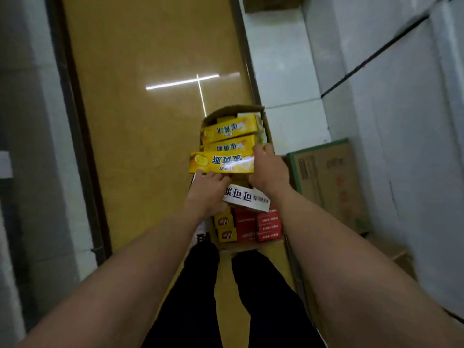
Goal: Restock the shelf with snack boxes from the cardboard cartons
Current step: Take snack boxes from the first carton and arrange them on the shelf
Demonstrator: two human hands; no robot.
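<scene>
Over yellow floor (pixel 150 146), both hands (right hand (pixel 268 169), left hand (pixel 206 194)) grip yellow box (pixel 221 162).

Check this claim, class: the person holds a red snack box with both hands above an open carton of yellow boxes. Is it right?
Not quite. The head view shows the held snack box is yellow, not red. The rest stands: the left hand and right hand hold it above the open carton of yellow boxes.
</scene>
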